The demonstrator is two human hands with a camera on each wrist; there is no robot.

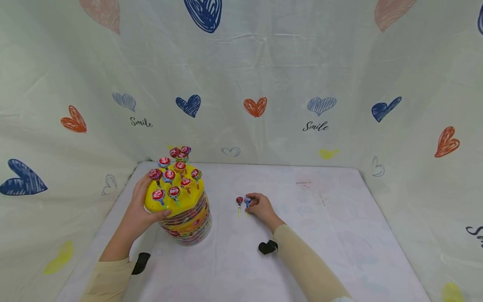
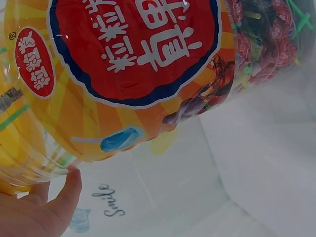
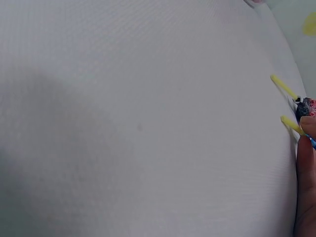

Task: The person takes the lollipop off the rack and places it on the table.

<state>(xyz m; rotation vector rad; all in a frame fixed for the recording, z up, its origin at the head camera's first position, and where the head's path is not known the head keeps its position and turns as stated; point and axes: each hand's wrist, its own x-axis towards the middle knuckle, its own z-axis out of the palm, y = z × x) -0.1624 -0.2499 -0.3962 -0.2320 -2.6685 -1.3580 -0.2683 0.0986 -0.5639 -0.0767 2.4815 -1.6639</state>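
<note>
A clear plastic tub (image 1: 186,224) full of wrapped lollipops stands on the table, left of centre. Several red-wrapped lollipops are stuck upright in its yellow lid (image 1: 177,197). My left hand (image 1: 145,201) grips the tub from the left at lid height, thumb across the front. In the left wrist view the tub's red and orange label (image 2: 138,74) fills the frame above my thumb (image 2: 64,197). Two lollipops with yellow sticks lie mid-table: a red one (image 1: 239,201) and a blue one (image 1: 247,201). My right hand (image 1: 252,202) has curled fingers pinching the blue one (image 3: 308,133).
A white cloth covers the table (image 1: 302,235). A hanging sheet printed with hearts (image 1: 256,107) closes in the back and both sides. A black wrist camera sits on each forearm (image 1: 268,247).
</note>
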